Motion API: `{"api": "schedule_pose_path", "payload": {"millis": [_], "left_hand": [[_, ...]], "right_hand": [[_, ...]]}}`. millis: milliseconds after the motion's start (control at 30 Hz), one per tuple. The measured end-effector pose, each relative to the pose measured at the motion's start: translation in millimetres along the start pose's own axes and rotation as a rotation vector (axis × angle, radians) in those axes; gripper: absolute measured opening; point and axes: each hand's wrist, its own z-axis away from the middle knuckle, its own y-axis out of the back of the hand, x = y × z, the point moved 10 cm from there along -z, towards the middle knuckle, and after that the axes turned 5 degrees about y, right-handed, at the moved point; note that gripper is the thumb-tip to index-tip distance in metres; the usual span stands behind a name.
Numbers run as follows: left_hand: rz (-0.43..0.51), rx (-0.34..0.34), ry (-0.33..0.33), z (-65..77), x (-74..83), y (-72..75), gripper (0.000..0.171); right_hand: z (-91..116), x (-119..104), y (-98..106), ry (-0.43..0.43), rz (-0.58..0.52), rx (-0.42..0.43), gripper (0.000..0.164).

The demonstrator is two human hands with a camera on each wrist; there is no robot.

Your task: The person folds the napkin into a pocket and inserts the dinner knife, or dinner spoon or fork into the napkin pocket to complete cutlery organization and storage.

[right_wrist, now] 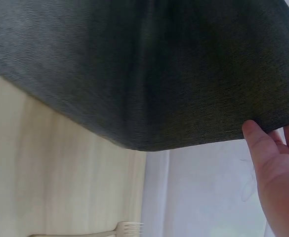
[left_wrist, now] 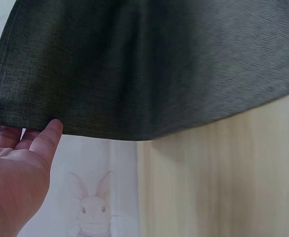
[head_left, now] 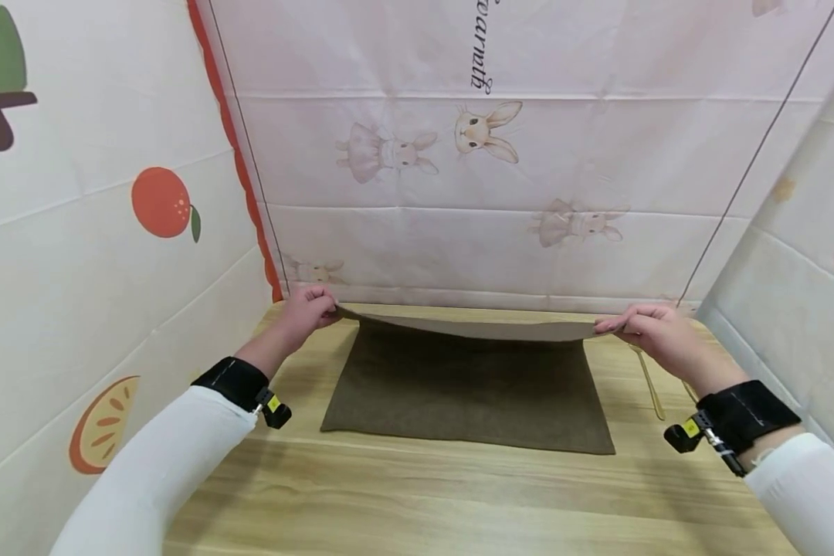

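Note:
A dark brown cloth placemat (head_left: 466, 394) lies with its near part on the wooden table, while its far edge is lifted and sags in the middle. My left hand (head_left: 309, 311) pinches the far left corner. At the far right corner my right hand (head_left: 656, 328) pinches the same edge. The left wrist view shows the left hand (left_wrist: 23, 163) with its fingers under the cloth and the thumb partly cut off by the frame. In the right wrist view the right hand (right_wrist: 277, 170) grips the raised corner, its thumb hidden.
On the wooden table (head_left: 389, 494), a thin gold-coloured utensil (head_left: 652, 390) lies right of the placemat, with another mostly hidden by the right arm. A fork (right_wrist: 127, 229) shows in the right wrist view. Printed cloth walls (head_left: 417, 255) stand behind and on both sides.

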Motion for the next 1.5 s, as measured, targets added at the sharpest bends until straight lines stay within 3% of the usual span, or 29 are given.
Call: {"api": "schedule_pose_path", "payload": {"millis": [200,400,500,667,967,1300,1500], "left_hand": [[-0.104,-0.022,-0.014,12.8,-14.7,-4.0,0.018],[-0.303,-0.068,-0.101,27.2,-24.4,-19.6,0.023],[-0.382,-0.079,-0.133,33.1,-31.6,-27.4,0.021],[-0.437,-0.099,-0.142,41.2,-43.2,-36.6,0.02],[-0.46,-0.147,-0.172,51.4,-49.4,-47.4,0.02],[-0.686,-0.249,-0.234,70.2,-56.4,-64.5,0.022],[-0.798,-0.345,-0.238,78.7,-57.5,-77.0,0.021]], "right_hand": [[16,20,-9,-0.083,0.161,-0.03,0.033],[31,37,-13,-0.106,0.375,-0.037,0.029],[37,42,-19,-0.089,0.422,-0.061,0.028],[45,51,-27,-0.101,0.476,-0.083,0.028],[59,61,-30,-0.13,0.469,-0.086,0.026],[61,73,-47,-0.043,0.41,-0.159,0.025],[61,74,-48,-0.046,0.425,-0.172,0.026]]}}
